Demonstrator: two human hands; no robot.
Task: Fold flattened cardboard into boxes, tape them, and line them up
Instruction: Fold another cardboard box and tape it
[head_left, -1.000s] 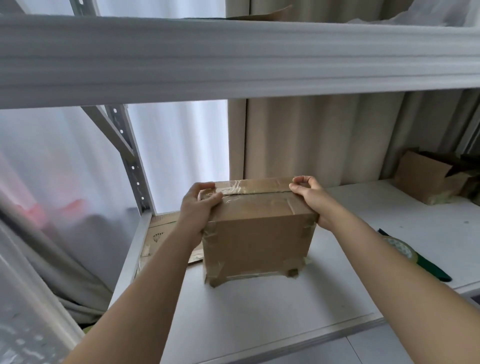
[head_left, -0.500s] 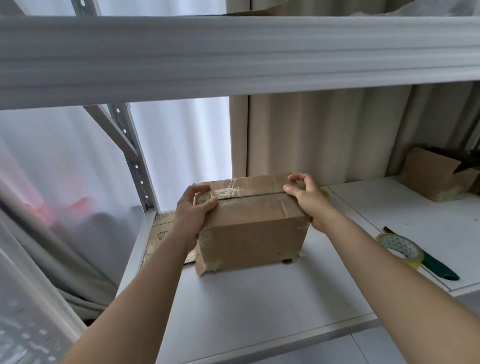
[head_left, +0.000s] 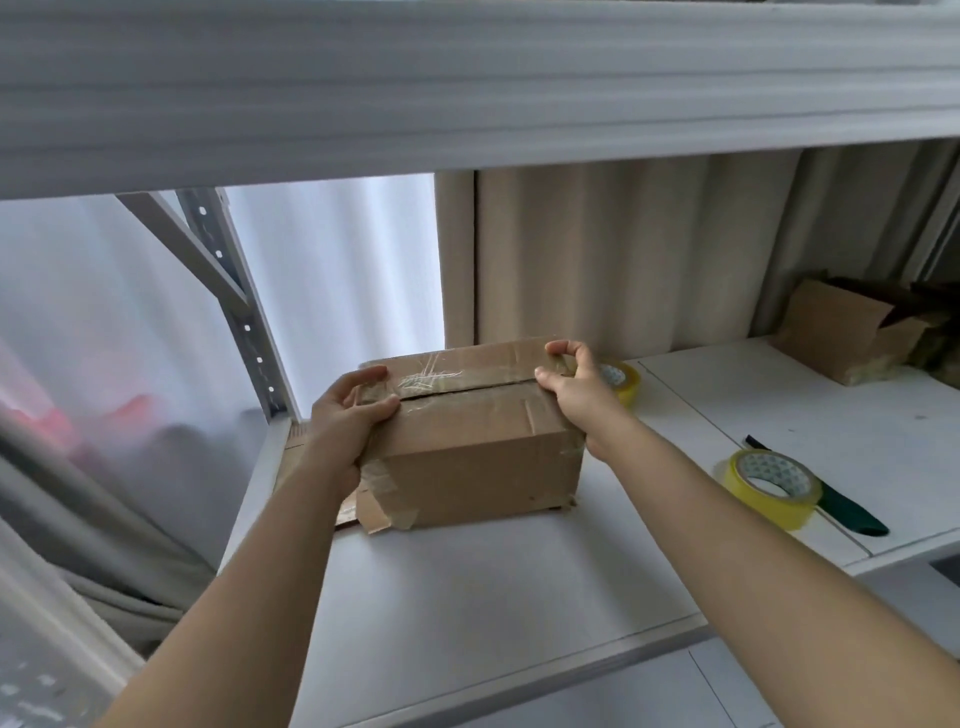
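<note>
Two bare forearms reach forward over a white shelf (head_left: 467, 613); a yellow tape roll (head_left: 771, 487) lies at near right; the left hand (head_left: 349, 415) and right hand (head_left: 574, 391) each have a grip clamped on the top edges of a taped cardboard box (head_left: 478, 457) standing on the shelf; a second tape roll (head_left: 623, 382) sits just behind it; an open box (head_left: 841, 332) rests far right.

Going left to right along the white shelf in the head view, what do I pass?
Perforated grey metal upright → left hand → taped brown cardboard box → right hand → near yellow tape roll → dark green-handled tool → open brown cardboard box by the curtain.
</note>
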